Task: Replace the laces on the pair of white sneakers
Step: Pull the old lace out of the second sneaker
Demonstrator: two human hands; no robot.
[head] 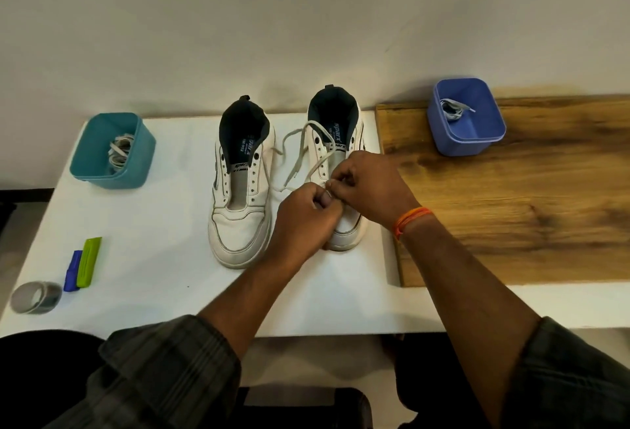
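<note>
Two sneakers, centre: left sneaker point(238, 203) and right sneaker point(335, 156) w/ smooth white leather-look uppers, dark cloth collars, scuffed matt toes. Lace point(300, 156) flat woven cloth, off-white. Teal bin point(136, 162) upper left & blue bin point(443, 125) upper right: matt plastic. Table point(153, 258) smooth matt white; board point(511, 207) at right wood-grain, low sheen. Sleeves point(163, 370) bottom: plaid cloth.

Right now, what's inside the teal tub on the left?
The teal tub holds a loose bundle of pale laces lying against its far wall. Its near wall hides the bottom corner, so anything lying there cannot be seen.
</note>
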